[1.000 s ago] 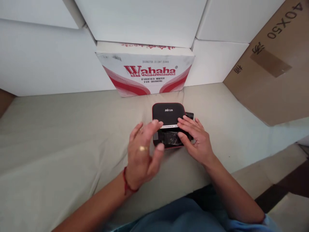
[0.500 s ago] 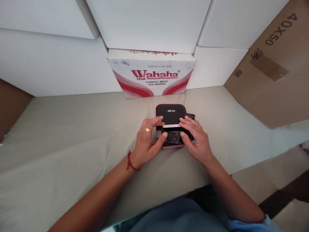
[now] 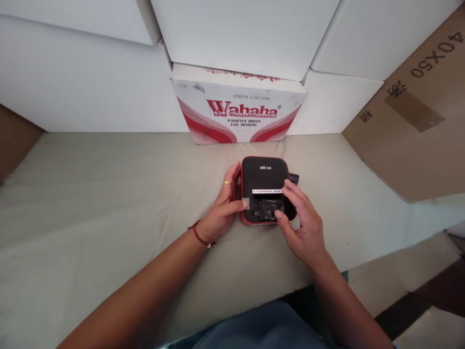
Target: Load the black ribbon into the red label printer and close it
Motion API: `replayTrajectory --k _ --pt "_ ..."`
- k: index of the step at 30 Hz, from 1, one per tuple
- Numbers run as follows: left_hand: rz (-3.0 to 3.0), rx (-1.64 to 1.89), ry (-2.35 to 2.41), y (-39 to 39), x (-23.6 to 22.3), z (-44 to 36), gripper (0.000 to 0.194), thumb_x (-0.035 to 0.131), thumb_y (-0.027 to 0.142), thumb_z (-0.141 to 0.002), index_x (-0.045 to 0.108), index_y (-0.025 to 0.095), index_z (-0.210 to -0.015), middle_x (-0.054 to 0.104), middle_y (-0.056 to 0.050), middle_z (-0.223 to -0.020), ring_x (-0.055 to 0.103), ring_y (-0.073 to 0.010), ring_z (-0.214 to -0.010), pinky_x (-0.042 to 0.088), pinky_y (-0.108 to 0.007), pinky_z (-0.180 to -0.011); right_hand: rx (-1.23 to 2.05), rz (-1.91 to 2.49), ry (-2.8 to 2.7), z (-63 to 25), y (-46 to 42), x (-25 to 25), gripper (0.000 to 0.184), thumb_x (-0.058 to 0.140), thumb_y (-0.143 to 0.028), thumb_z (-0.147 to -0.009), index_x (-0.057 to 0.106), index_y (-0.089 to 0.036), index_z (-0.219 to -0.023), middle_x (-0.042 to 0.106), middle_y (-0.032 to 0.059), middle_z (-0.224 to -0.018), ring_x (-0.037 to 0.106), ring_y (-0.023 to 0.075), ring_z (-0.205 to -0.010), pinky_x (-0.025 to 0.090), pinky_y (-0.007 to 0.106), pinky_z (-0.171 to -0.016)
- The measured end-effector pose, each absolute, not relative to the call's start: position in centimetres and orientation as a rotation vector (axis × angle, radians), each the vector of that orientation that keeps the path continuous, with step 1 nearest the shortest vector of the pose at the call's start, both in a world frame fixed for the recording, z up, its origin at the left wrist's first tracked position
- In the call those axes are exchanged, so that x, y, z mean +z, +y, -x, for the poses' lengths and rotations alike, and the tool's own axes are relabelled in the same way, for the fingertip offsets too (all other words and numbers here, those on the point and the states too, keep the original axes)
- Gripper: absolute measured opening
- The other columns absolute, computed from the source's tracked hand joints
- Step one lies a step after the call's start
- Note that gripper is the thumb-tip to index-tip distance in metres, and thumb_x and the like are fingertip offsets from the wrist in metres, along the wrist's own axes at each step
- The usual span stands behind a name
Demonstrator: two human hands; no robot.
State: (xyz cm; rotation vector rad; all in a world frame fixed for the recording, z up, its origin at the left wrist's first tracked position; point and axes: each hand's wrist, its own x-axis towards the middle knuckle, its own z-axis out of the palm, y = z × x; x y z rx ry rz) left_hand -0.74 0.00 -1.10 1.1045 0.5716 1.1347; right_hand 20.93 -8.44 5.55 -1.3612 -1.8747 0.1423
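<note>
A compact black-and-red printer (image 3: 267,178) lies flat on the cloth, with a white label strip across its top and a front slot. Glossy black film (image 3: 267,209) covers the part below the slot. My left hand (image 3: 224,206) grips the printer's left side, its fingers along the red wall and its thumb on top by a small grey sticker (image 3: 246,200). Over the right front corner is my right hand (image 3: 303,220), fingers apart. Its thumb tip touches the film's right edge and its fingertips rest near the label strip's right end.
A white and red Wahaha water carton (image 3: 241,114) stands behind the printer. White boxes (image 3: 236,34) are stacked along the back. A large brown cardboard box (image 3: 410,126) is at the right. Pale cloth (image 3: 127,194) covers the surface. A dark part (image 3: 295,179) juts out at the printer's right.
My left hand has moved from the printer's top to its left side. My right thumb has stayed near the film. The view has shifted slightly.
</note>
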Motion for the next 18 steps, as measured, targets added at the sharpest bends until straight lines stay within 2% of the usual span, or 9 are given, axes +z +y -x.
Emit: replayTrajectory --k 4,9,15,17,18 --pt "-1.089 1.127 0.583 -0.2 -1.3 0.6 0.100 0.083 0.037 -0.085 0.033 0.050 -0.171 0.030 0.003 -0.188 0.026 -0.0318 -0.176 0.028 -0.061 -0.144 0.171 1.432 -1.829 -21.1 -8.1 5.3 0.063 0.067 -0.038 -0.107 0.047 -0.032 -0.166 0.057 0.0169 -0.171 0.053 0.0343 -0.161 0.050 0.066 -0.130" --pt "-1.119 1.136 0.575 -0.3 -1.6 0.5 0.093 0.077 0.036 -0.090 0.033 0.053 -0.170 0.027 0.005 -0.189 0.031 -0.0319 -0.175 0.035 -0.062 -0.141 0.199 1.422 -1.963 -22.0 -6.7 6.8 0.060 0.070 -0.041 -0.106 0.051 -0.034 -0.163 0.054 0.0151 -0.173 0.052 0.0352 -0.161 0.047 0.065 -0.131" --pt "-1.023 1.143 0.497 -0.4 -1.9 0.1 0.099 0.085 0.035 -0.084 0.037 0.048 -0.169 0.026 0.004 -0.189 0.018 -0.0318 -0.178 0.019 -0.057 -0.146 -0.060 1.356 -2.028 -22.2 -4.7 9.4 0.050 0.071 -0.039 -0.105 0.063 -0.031 -0.154 0.054 0.0158 -0.172 0.054 0.0379 -0.158 0.048 0.064 -0.128" --pt "-0.965 1.160 0.477 -0.4 -2.1 -0.1 0.098 0.086 0.032 -0.082 0.040 0.048 -0.167 0.028 0.004 -0.188 0.015 -0.0314 -0.178 0.015 -0.055 -0.147 -0.192 1.317 -1.960 -22.1 -4.1 10.0 0.037 0.070 -0.036 -0.105 0.072 -0.029 -0.142 0.065 0.0154 -0.161 0.062 0.0359 -0.149 0.052 0.060 -0.122" --pt "-0.940 1.168 0.475 -0.4 -2.2 -0.2 0.098 0.086 0.030 -0.080 0.042 0.048 -0.165 0.029 0.005 -0.188 0.015 -0.0311 -0.178 0.013 -0.055 -0.147 -0.221 1.302 -1.942 -22.1 -3.7 10.3 0.028 0.069 -0.034 -0.106 0.077 -0.027 -0.132 0.074 0.0138 -0.149 0.069 0.0334 -0.138 0.056 0.056 -0.118"
